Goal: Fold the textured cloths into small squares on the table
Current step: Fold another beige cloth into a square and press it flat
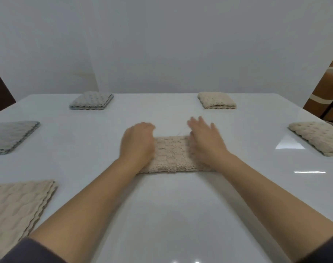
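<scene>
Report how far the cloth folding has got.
Done: the far grey cloth and far beige cloth lie as small squares. In hand: the left hand and right hand rest on the centre cloth, folded to a rectangle. Left: the left grey cloth, right beige cloth and near beige cloth look larger, so probably need more folds.

a folded beige cloth (pixel 170 154) lies in the middle of the white table (pixel 180 215). the left hand (pixel 137 143) covers its left end, fingers bent down at the far edge, perhaps gripping it. the right hand (pixel 205 139), blurred, lies flat with straight fingers on the right end. at the back sit a folded grey cloth (pixel 91 101) and a small beige square (pixel 216 100), well apart.
</scene>
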{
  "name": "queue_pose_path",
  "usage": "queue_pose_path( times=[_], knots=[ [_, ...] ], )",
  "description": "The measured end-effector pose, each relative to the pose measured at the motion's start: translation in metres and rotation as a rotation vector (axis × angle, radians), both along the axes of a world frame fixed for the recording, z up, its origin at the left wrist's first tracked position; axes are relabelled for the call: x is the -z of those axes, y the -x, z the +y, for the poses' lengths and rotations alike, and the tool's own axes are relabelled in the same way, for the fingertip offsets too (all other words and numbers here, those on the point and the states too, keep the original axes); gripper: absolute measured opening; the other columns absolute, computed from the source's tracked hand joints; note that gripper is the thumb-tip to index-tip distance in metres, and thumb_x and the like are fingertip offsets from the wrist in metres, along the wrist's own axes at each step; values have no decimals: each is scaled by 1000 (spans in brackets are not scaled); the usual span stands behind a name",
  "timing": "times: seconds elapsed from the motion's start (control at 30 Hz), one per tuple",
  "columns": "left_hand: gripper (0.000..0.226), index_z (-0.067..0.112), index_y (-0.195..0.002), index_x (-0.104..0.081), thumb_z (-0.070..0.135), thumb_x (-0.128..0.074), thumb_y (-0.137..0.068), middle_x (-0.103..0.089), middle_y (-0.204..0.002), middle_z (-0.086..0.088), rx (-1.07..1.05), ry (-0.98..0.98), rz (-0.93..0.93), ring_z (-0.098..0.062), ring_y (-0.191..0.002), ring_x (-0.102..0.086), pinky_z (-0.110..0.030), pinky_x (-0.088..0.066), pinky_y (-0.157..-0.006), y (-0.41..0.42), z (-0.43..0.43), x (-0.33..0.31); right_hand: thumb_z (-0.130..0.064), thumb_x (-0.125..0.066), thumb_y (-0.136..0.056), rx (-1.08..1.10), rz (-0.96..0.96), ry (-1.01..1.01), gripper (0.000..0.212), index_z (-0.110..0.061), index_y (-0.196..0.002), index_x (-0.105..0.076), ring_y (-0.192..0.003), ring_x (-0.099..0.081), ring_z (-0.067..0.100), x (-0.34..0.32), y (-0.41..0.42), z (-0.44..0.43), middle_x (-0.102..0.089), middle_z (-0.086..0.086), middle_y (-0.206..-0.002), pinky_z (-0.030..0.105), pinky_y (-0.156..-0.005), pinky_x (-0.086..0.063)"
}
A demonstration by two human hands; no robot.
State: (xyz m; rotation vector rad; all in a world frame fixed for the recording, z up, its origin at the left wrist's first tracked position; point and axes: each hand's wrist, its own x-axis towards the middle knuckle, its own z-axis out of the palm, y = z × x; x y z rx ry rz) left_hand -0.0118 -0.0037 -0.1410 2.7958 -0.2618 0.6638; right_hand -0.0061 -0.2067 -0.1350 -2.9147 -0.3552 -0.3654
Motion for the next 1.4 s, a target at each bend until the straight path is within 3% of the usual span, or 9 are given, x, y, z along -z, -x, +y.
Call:
queue_pose_path(
  times=[0.1,0.2,0.5,0.67,0.83,1.07,1.4],
  knots=[
    [50,17,-152,-23,31,-19,-104,-16,-161,1,99,-113,352,-18,-148,-11,-42,-9,-119,11,-21,16,-37,-16,-105,-94,300,59,57,-17,-156,-2,-150,9,20,18,19,20,6,-3,-163,50,-119,4],
    [55,25,-155,-4,41,-13,-103,4,-162,6,52,-118,464,-14,-149,5,-43,3,-120,15,-13,28,-45,-11,-103,-52,325,83,58,-24,-156,1,-149,12,21,28,21,17,9,-6,-163,53,-118,6],
    [57,23,-155,2,41,-9,-101,9,-162,-2,-104,-118,465,-18,-148,11,-44,8,-119,25,21,33,-41,-10,-102,30,387,68,56,-28,-156,-3,-150,8,25,15,23,15,5,-1,-163,57,-117,7],
    [58,22,-155,0,41,-10,-101,7,-162,-2,-100,-121,463,-18,-148,10,-46,9,-119,25,20,32,-34,-15,-102,-60,226,-9,56,-23,-156,-6,-150,9,21,12,20,60,2,0,-164,56,-117,9],
    [58,22,-155,0,41,-11,-101,8,-162,0,-108,-111,468,-16,-148,11,-47,9,-118,26,20,33,-38,-15,-103,-61,219,-18,55,-22,-156,-7,-150,8,23,32,16,82,-1,2,-164,57,-117,7],
    [59,24,-154,3,43,-10,-100,10,-162,1,-110,-119,471,-16,-148,12,-49,10,-118,25,21,33,-56,-11,-99,3,236,0,61,-32,-155,-7,-149,11,24,34,16,40,2,-2,-164,59,-116,9],
    [59,24,-155,4,42,-9,-100,10,-162,0,-119,-149,491,-17,-148,12,-51,11,-117,25,20,30,-55,-10,-99,110,256,11,61,-31,-155,-7,-149,10,20,35,15,-22,3,-5,-163,61,-115,5]
  ],
)
